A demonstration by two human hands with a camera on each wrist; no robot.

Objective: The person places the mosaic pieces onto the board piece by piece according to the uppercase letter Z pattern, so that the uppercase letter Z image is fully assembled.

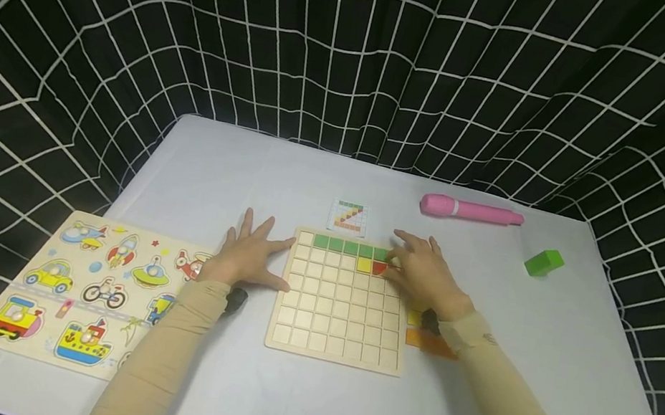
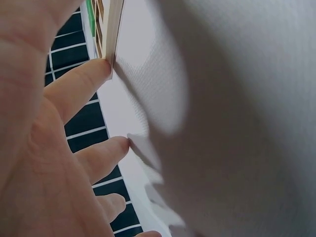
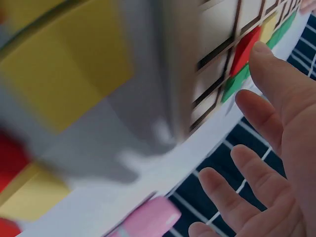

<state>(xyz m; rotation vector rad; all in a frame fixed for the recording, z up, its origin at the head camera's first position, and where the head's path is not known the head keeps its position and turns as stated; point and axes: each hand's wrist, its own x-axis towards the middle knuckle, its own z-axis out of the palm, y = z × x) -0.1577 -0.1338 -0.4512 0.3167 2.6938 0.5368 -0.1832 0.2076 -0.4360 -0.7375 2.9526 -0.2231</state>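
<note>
A wooden grid board (image 1: 324, 304) lies in the middle of the table. A row of green tiles (image 1: 351, 247) fills most of its far row. In the second row sit a yellow tile (image 1: 365, 265) and a red tile (image 1: 379, 268). My left hand (image 1: 250, 252) spreads its fingers beside the board, index fingertip and thumb against its left edge. Over the far right corner is my right hand (image 1: 427, 270). In the right wrist view its thumb (image 3: 269, 61) is right at the red tile (image 3: 245, 52), with the other fingers extended and apart from it.
A small pattern card (image 1: 348, 217) lies behind the board. Yellow tiles (image 1: 415, 318) and orange tiles (image 1: 431, 344) lie to its right, partly under my right forearm. A picture puzzle board (image 1: 129, 298) is at left. A pink rod-shaped thing (image 1: 475, 212) and green block (image 1: 542, 263) lie back right.
</note>
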